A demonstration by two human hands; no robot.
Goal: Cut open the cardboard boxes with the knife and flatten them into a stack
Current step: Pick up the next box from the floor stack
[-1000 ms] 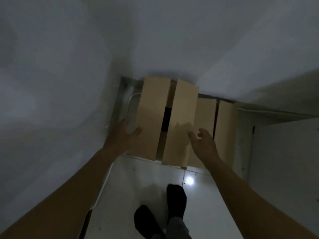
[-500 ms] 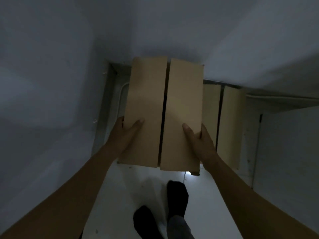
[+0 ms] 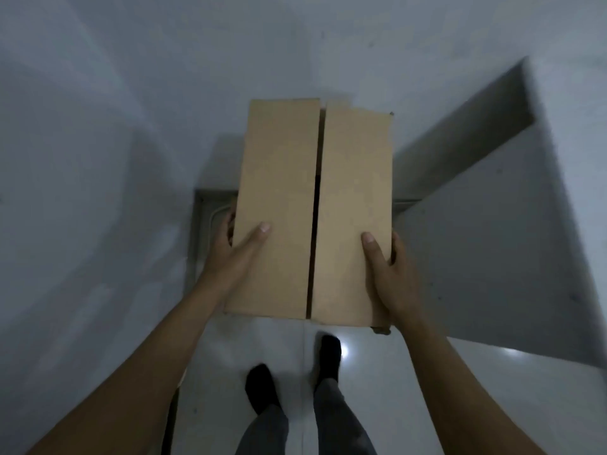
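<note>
above the white floor point(image 3: 410, 399), the cardboard box point(image 3: 279, 198) has been lifted out of the corner row and is gripped at both sides by the left hand point(image 3: 231, 254) and right hand point(image 3: 392, 277), thumbs on its top flaps, so cutting is judged next

Beneath you: glossy white floor point(image 3: 230, 356), one bright light glare point(image 3: 345, 351). Your two feet in black socks point(image 3: 261, 385), grey trouser legs point(image 3: 335, 418). Pale walls point(image 3: 82, 192) close on both sides.
</note>
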